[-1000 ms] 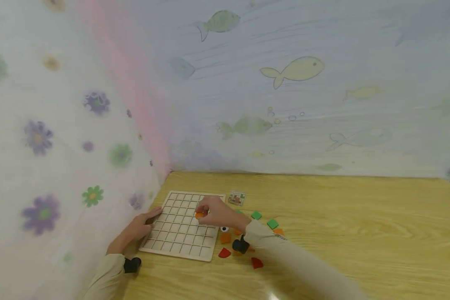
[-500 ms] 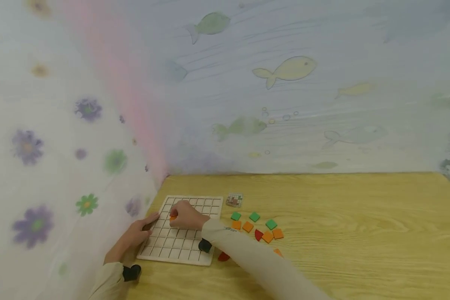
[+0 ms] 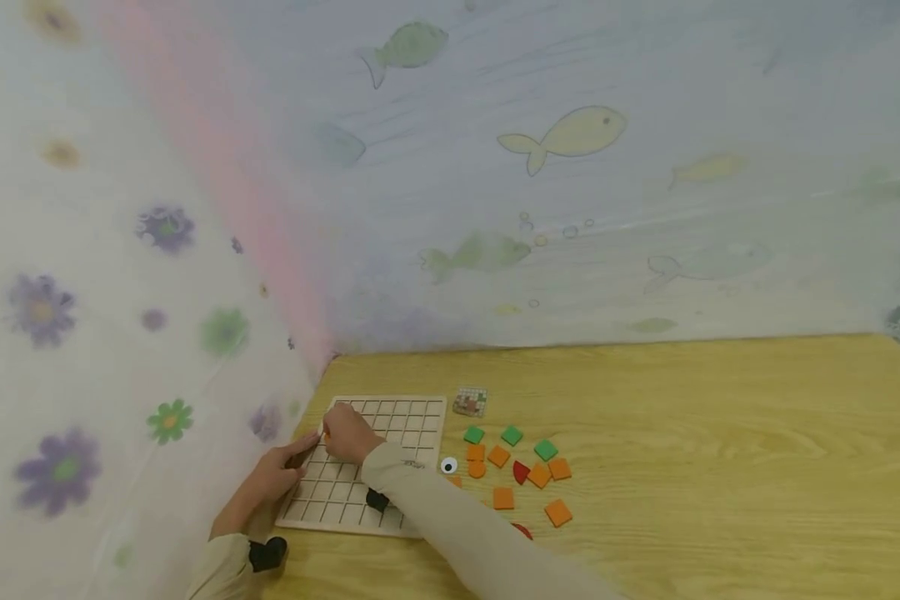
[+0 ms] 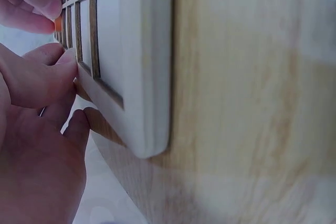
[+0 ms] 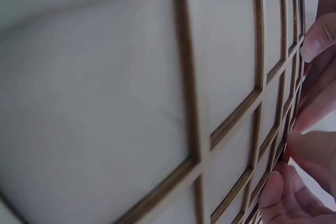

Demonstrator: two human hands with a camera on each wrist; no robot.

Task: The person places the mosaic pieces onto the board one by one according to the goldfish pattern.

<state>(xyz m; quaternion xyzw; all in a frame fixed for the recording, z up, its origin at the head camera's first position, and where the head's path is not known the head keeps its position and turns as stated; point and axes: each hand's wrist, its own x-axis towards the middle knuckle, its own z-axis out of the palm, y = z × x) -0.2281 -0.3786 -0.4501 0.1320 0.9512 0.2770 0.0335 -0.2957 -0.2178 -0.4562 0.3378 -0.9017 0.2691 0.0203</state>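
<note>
A pale wooden grid board (image 3: 352, 492) lies on the table at the left. My right hand (image 3: 348, 433) is over its left columns, thumb and fingers pinching a small orange tile (image 4: 58, 24). Only a sliver of that tile shows, so its shape is hidden; in the right wrist view the orange tile (image 5: 286, 155) sits low against the grid. My left hand (image 3: 270, 475) rests at the board's left edge, thumb and forefinger extended and touching the rim. Close to the right hand, the left hand (image 4: 42, 87) also appears in its own wrist view.
Right of the board lie green tiles (image 3: 512, 435), orange tiles (image 3: 558, 512), a red quarter-round piece (image 3: 521, 472) and a white eye disc (image 3: 448, 466). A small pattern card (image 3: 470, 402) lies beyond the board's far right corner. Painted walls border the table's left and back.
My right hand has carried the orange tile leftward across the board to its left edge, uncovering more loose pieces on the right. The left hand stays at the rim. The head view has shifted slightly.
</note>
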